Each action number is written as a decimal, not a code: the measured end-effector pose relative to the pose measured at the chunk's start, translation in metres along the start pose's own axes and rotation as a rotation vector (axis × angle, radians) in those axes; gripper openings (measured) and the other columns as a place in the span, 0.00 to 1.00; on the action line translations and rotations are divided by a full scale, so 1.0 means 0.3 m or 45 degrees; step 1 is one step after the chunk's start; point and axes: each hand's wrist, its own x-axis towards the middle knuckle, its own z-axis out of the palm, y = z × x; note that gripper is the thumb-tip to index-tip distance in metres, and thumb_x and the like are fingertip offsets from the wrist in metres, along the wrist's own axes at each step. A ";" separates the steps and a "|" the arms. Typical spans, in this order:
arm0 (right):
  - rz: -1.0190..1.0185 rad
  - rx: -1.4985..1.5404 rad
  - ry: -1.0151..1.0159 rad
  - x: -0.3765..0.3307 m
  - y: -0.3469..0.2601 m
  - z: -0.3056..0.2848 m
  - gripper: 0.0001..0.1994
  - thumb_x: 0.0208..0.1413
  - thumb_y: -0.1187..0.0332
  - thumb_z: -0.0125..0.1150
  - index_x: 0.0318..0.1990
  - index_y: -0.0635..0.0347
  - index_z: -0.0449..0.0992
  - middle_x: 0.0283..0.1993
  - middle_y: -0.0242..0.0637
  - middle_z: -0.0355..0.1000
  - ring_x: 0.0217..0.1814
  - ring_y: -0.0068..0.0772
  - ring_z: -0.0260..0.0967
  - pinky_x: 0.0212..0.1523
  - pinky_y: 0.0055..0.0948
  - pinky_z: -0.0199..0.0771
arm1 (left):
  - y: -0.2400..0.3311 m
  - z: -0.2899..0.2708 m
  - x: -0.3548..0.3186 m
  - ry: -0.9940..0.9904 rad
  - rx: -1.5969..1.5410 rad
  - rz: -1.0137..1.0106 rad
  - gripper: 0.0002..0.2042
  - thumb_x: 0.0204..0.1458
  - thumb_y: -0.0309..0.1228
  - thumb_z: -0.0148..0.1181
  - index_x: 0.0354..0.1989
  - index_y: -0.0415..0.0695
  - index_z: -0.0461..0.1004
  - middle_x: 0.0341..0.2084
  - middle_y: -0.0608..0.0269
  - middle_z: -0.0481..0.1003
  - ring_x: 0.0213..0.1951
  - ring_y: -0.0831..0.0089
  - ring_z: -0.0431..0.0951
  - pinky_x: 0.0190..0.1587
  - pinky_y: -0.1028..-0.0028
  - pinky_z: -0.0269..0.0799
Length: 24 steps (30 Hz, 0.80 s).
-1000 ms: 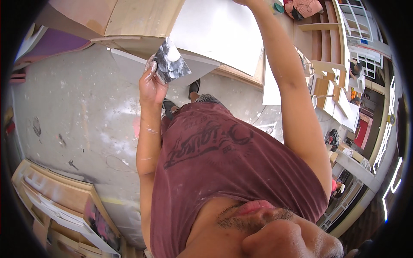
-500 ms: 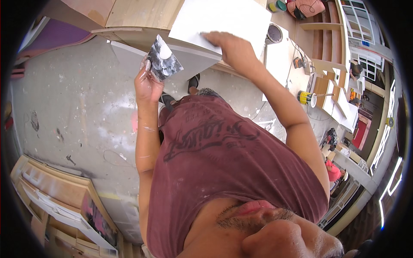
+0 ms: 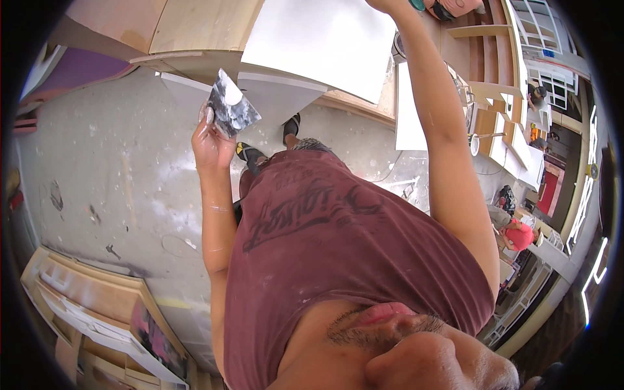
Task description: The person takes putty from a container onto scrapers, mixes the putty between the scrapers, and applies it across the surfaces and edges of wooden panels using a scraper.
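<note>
My left hand [image 3: 213, 148] grips a small square board [image 3: 239, 117], dark with grey-white smears and a round white dab on its face. White residue coats the thumb. The board is held tilted, just short of a large white panel [image 3: 318, 49] lying on a wooden surface. My right arm stretches far forward past the panel's right side. Only the edge of my right hand [image 3: 385, 5] shows at the top of the picture; its fingers are cut off, so whatever they hold or touch is hidden.
Wooden cabinetry [image 3: 195, 29] adjoins the panel on the left. Another white board [image 3: 409, 114] lies beyond my right forearm, near a can [image 3: 474, 144] with a stick. Wooden shelving [image 3: 484, 62] stands far right. A person in a red shirt [image 3: 519, 235] is in the background. Wooden furniture [image 3: 91, 286] lies lower left.
My right hand has left the white panel's near part and reached forward and right, almost out of the picture. My left hand, still holding the board, appears slightly lower and farther left.
</note>
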 end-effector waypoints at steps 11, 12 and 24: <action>-0.146 0.052 0.031 0.049 0.016 0.018 0.22 0.49 0.77 0.47 0.51 0.51 0.77 0.45 0.54 0.75 0.48 0.53 0.73 0.51 0.40 0.71 | -0.015 0.001 -0.011 0.032 -0.093 0.023 0.12 0.59 0.25 0.48 0.50 0.35 0.70 0.47 0.51 0.75 0.49 0.63 0.77 0.53 0.65 0.74; -0.118 0.040 0.080 0.034 0.006 0.034 0.22 0.49 0.77 0.46 0.51 0.51 0.77 0.46 0.54 0.75 0.49 0.52 0.73 0.51 0.40 0.71 | -0.016 -0.003 -0.012 0.036 -0.095 0.023 0.12 0.59 0.25 0.48 0.50 0.35 0.70 0.47 0.51 0.75 0.49 0.63 0.77 0.53 0.65 0.74; -0.157 0.058 0.067 0.019 0.005 0.039 0.21 0.49 0.76 0.47 0.51 0.51 0.77 0.42 0.56 0.75 0.46 0.54 0.73 0.49 0.44 0.72 | -0.022 -0.019 -0.015 -0.042 -0.110 0.011 0.12 0.59 0.25 0.49 0.50 0.35 0.70 0.47 0.52 0.76 0.50 0.64 0.77 0.54 0.65 0.74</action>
